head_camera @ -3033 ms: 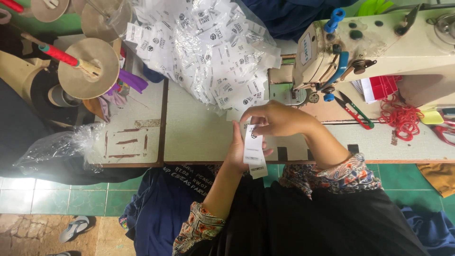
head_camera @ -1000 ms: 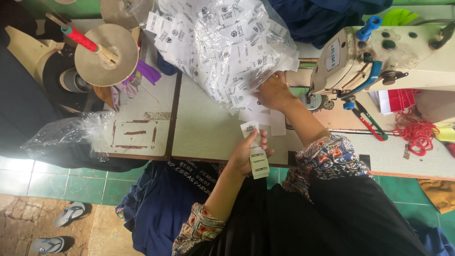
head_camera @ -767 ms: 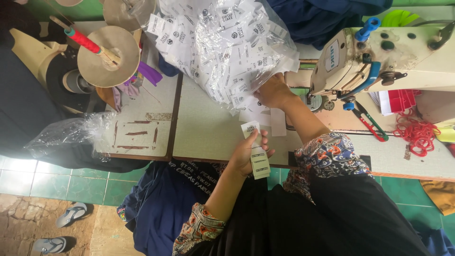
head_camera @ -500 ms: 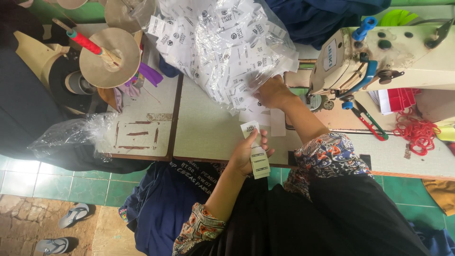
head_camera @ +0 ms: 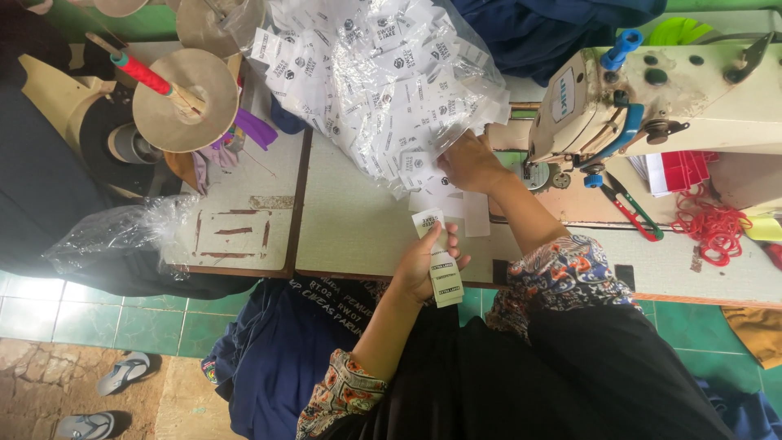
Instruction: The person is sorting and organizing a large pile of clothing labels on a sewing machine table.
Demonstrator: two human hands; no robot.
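Your left hand is closed around a small stack of white labels with dark print, at 6 o'clock on the table. Your right hand grips the clear bag of labels at 12 o'clock.

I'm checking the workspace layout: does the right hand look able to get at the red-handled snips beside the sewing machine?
Probably yes. The right hand rests at the bag of white labels, empty as far as shows, and the red-handled snips lie on open tabletop just beyond that forearm, nothing between.
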